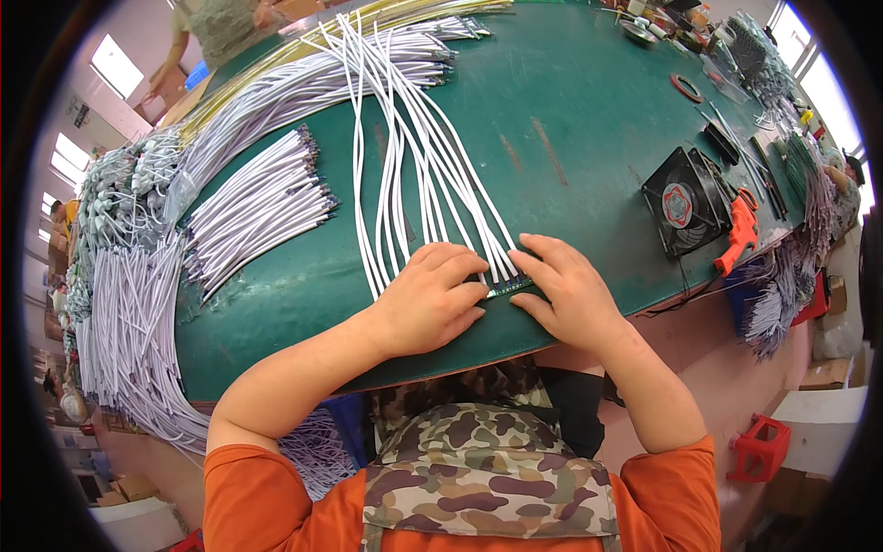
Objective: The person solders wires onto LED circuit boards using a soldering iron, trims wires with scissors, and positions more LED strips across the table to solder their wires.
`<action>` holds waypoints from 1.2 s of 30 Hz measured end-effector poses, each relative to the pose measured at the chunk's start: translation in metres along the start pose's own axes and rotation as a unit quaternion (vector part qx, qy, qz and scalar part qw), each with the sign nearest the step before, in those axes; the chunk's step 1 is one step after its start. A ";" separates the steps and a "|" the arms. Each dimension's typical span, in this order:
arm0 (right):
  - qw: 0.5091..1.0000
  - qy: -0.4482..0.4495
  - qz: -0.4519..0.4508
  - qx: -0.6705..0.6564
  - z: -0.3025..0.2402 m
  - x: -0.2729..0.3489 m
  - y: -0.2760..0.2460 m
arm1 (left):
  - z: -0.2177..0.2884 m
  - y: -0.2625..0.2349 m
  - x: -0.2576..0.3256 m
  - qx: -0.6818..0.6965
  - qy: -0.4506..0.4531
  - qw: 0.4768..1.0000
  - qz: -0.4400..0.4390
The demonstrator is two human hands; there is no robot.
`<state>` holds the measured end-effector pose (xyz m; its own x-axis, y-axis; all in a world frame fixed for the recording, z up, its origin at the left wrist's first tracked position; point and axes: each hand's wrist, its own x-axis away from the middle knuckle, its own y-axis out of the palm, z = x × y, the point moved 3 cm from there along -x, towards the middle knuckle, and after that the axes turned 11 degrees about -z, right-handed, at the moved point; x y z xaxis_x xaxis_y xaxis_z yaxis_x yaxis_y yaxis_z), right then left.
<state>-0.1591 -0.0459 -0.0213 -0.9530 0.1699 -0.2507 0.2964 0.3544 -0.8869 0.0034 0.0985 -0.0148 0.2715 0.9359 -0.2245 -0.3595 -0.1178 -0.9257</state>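
Observation:
A bundle of long white cables (425, 170) runs from the far edge of the green table toward me, their near ends lined up at a narrow green circuit strip (506, 287). My left hand (430, 299) is closed over the strip's left part, its fingers bent and covering several cable ends. At the strip's right end, my right hand (568, 293) holds it with the thumb on the near side and the index finger on the far side. What lies under the left fingers is hidden.
A pile of short white cables (262, 210) lies left of the bundle, with longer cable bundles (248, 120) behind. At right stand a black fan (685, 202) and an orange glue gun (739, 232). A tape roll (686, 87) lies farther back. A red stool (762, 448) stands on the floor.

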 end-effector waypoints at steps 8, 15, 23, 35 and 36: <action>0.999 -0.027 0.013 0.030 -0.002 -0.002 0.003 | -0.004 0.007 -0.007 0.014 -0.046 0.999 0.024; 0.999 -0.007 0.033 0.024 -0.011 -0.007 0.010 | -0.005 0.000 0.023 -0.041 -0.047 0.991 -0.115; 0.997 -0.071 0.037 -0.011 -0.032 -0.011 0.009 | -0.008 -0.007 0.030 0.055 -0.080 0.985 -0.143; 0.998 -0.042 0.039 -0.011 -0.036 -0.013 0.017 | -0.016 -0.019 0.026 0.034 -0.066 0.995 -0.060; 0.998 -0.048 0.042 -0.012 -0.037 -0.014 0.017 | -0.017 -0.019 0.026 0.030 -0.065 0.996 -0.059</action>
<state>-0.1389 -0.0086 -0.0184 -0.9259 0.1110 -0.3610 0.3759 0.3648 -0.8519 0.0328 0.1191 -0.0081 0.1990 0.9774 -0.0708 -0.3853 0.0116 -0.9227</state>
